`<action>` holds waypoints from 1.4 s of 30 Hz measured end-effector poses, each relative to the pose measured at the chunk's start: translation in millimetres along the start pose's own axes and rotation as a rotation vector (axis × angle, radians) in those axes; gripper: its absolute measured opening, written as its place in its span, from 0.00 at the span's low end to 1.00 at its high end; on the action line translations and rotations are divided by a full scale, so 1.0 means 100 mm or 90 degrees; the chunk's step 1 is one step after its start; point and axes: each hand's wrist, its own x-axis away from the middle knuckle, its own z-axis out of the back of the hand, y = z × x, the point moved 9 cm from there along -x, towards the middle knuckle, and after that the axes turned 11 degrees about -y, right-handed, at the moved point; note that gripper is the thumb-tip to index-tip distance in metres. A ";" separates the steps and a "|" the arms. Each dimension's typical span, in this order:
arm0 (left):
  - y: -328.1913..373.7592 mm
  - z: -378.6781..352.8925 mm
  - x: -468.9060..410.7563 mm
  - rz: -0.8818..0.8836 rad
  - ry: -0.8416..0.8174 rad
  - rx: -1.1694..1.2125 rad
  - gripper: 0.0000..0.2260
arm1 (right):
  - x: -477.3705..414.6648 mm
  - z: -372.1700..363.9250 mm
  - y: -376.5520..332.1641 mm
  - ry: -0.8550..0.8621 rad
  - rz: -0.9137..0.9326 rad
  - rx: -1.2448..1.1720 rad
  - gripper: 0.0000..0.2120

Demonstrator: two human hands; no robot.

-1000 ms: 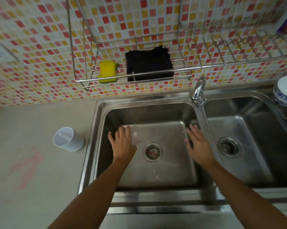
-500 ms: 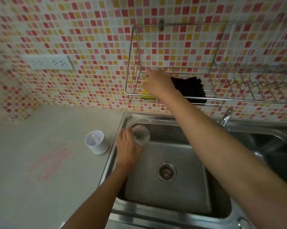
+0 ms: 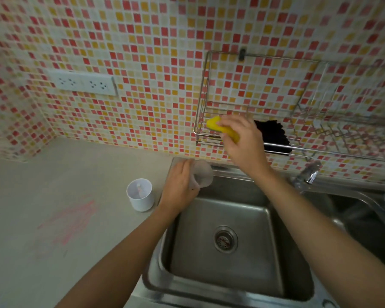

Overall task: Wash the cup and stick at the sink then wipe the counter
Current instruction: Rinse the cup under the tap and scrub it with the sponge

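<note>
Left hand [image 3: 180,187]: wrapped around the clear cup [image 3: 202,176], over the sink [image 3: 222,292] corner.
Right hand [image 3: 242,143]: squeezing the yellow sponge [image 3: 223,128] at the wire rack [image 3: 206,90].
White cup [image 3: 140,197]: on the table [image 3: 54,196], just left of the left hand.

The left hand [image 3: 178,185] is low, with its back facing up. Its fingers curl round a clear cup [image 3: 201,176] and hold it tight. The right hand [image 3: 242,143] is higher and reaches far forward. Its fingers pinch a yellow sponge [image 3: 222,128]. Both arms are bare and stretch out from the bottom edge.
</note>
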 end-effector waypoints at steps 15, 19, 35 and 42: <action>0.19 0.19 -0.12 -0.129 -0.077 -0.003 0.30 | 0.92 -0.81 0.10 -0.236 -0.083 0.003 0.14; 0.18 0.18 -0.06 -0.190 -0.100 -0.047 0.32 | 0.91 -0.85 -0.02 -0.291 0.016 0.108 0.14; 0.15 -0.07 -0.28 -0.239 -0.177 -0.018 0.35 | 0.91 -1.01 0.15 -0.302 0.034 0.226 0.16; 0.25 -0.11 -0.32 -0.230 -0.229 0.090 0.34 | 0.97 -0.93 0.23 -0.305 0.041 0.247 0.11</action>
